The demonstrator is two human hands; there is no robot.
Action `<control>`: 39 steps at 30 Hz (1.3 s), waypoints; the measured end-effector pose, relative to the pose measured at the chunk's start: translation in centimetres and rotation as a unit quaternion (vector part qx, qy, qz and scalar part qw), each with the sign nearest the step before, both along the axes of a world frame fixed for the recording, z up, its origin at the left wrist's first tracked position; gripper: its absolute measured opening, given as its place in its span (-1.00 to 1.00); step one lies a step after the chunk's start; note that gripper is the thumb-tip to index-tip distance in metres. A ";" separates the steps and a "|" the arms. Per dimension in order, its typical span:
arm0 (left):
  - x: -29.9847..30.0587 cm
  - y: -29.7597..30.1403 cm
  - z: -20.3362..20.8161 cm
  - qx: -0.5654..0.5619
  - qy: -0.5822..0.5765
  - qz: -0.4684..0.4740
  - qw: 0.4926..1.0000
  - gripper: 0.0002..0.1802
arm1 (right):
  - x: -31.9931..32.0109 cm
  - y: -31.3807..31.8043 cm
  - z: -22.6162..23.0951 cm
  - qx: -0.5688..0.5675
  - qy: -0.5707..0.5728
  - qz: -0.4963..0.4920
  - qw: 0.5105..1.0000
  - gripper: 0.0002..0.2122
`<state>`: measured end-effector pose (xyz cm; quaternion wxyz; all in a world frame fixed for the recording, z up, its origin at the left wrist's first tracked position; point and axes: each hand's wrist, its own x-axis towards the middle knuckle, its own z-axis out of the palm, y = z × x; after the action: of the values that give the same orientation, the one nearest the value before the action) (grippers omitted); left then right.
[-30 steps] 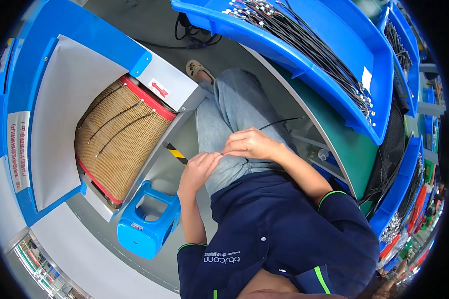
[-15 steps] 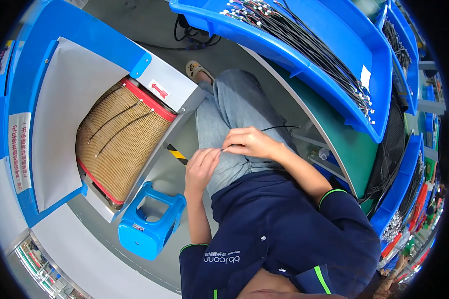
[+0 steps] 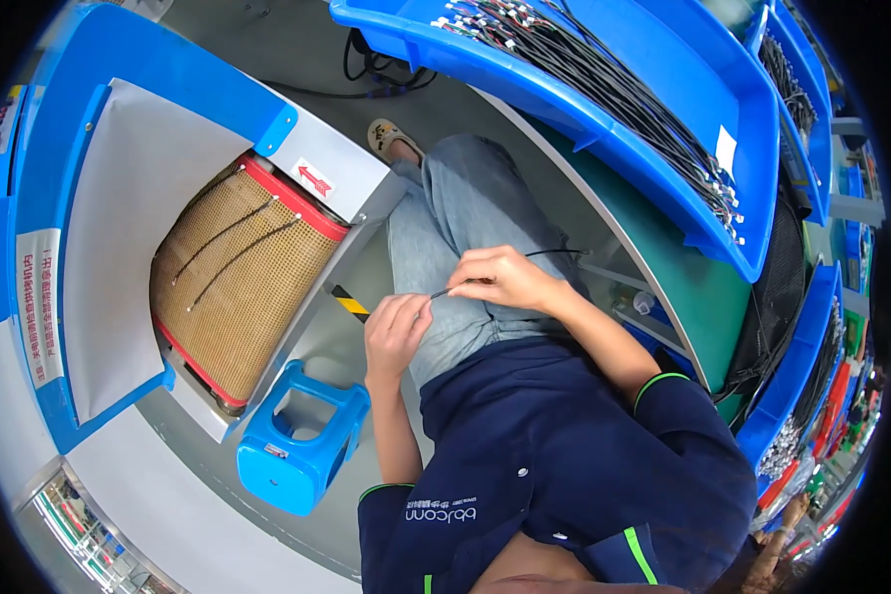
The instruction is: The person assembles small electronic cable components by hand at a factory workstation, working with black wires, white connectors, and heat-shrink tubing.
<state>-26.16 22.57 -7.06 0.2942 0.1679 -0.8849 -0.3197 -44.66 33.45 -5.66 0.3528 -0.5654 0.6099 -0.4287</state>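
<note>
A thin black cable [image 3: 554, 251] runs between my two hands above my lap. My left hand [image 3: 394, 325] pinches one end of it, and the tip is hidden by the fingers. My right hand [image 3: 503, 278] grips the cable a short way along, with a small stretch showing between the hands. The cable's tail passes behind my right hand and sticks out to the right, ending near the table's edge.
On the left, a mesh conveyor belt [image 3: 252, 267] in a blue and white machine carries several black cables. A blue stool [image 3: 297, 465] stands below it. At upper right, a blue bin [image 3: 703, 74] of black cables rests on a green table [image 3: 678, 267]. Another person's hand [image 3: 790, 513] shows at lower right.
My hands have moved slightly apart, so more of the cable shows between them. The cables on the belt have shifted very slightly to the left.
</note>
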 end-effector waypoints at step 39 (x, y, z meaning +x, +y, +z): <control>9.6 -2.8 -0.2 -0.040 -0.041 0.199 0.978 -0.86 | -5.1 4.2 2.6 0.069 0.008 -0.126 0.990 -0.90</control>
<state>-16.55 19.79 -7.27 0.3216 0.3419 -0.8573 -0.2115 -49.80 37.67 -3.05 0.3295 -0.4617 0.7074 -0.4218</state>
